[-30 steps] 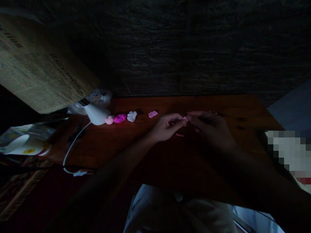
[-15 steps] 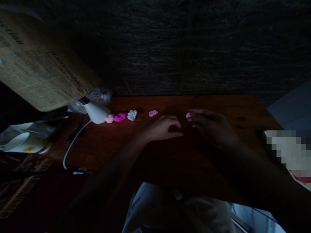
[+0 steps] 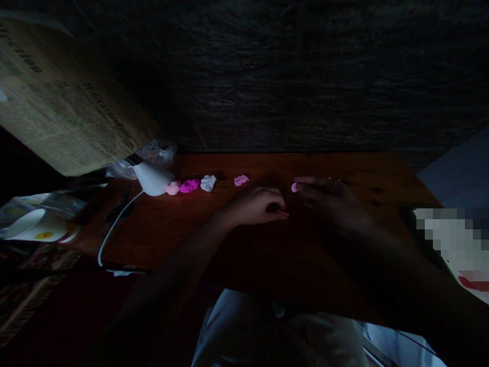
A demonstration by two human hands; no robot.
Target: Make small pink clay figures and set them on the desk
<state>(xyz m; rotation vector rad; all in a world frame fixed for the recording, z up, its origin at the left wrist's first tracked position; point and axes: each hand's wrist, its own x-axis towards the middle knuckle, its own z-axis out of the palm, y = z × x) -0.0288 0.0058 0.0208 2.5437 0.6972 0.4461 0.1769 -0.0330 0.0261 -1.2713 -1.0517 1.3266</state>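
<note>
My right hand (image 3: 332,199) pinches a small pink ball of modelling clay (image 3: 294,187) between thumb and fingers, just above the wooden table (image 3: 183,224). To its left my left hand (image 3: 262,206) is bent over the tabletop, thumb and fingertips closed together. A thin reddish sliver shows at those fingertips, too dark to make out. Behind the left hand lies a small crumpled pink clay piece (image 3: 241,180). Farther left, a white clay lump (image 3: 208,183), a magenta clay lump (image 3: 189,185) and a pale pink clay lump (image 3: 173,187) sit in a row.
A white lamp base (image 3: 153,178) with a white cable (image 3: 110,229) stands at the left, beside dark scissors (image 3: 121,206) and a clear plastic bag (image 3: 158,151). A newsprint-patterned shade (image 3: 69,107) hangs above. A paper cup (image 3: 34,227) is at far left. The dark wall (image 3: 267,76) borders the table's back.
My left thumb and fingers have come together from a wider gap. My right hand, still holding the pink ball, has shifted slightly left and down.
</note>
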